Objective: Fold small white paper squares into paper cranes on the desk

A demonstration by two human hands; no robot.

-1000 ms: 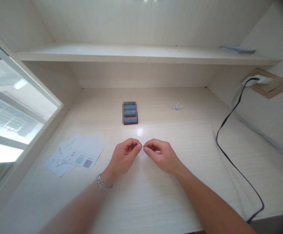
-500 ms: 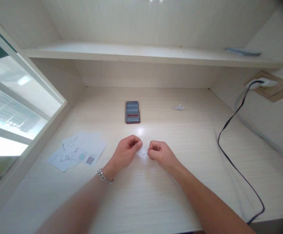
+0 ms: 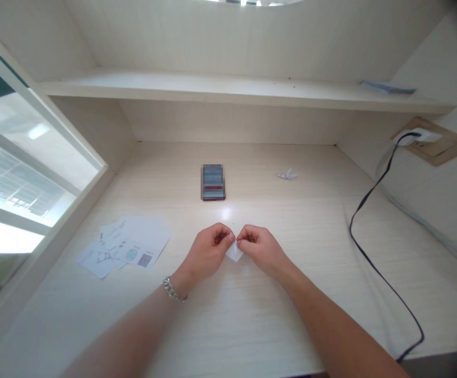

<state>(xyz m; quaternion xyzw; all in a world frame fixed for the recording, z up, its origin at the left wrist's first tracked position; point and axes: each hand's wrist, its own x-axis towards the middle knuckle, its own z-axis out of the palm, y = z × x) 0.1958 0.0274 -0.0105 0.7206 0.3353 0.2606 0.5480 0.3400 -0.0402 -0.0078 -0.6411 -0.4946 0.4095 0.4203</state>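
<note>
A small folded piece of white paper (image 3: 234, 254) is pinched between both hands over the middle of the desk. My left hand (image 3: 211, 249), with a chain bracelet (image 3: 173, 290) on its wrist, grips the paper's left side between thumb and curled fingers. From the right, my right hand (image 3: 260, 245) pinches the paper near its upper corner. The fingertips almost meet, and they hide the upper part of the paper. Beyond the hands lies a dark phone-like object (image 3: 213, 182) with a blurred-out face. A folded paper crane (image 3: 288, 174) sits farther right.
Several printed paper sheets (image 3: 134, 244) overlap on the desk at left. A black cable (image 3: 364, 257) runs from the wall socket (image 3: 435, 140) down the right side. A shelf (image 3: 228, 86) spans the back, with a flat bluish item (image 3: 388, 87) on it. A window stands at left.
My hands have come closer together, the left shifting slightly right and down. The paper between them now hangs as a small diamond with its point toward me. The view has tilted slightly.
</note>
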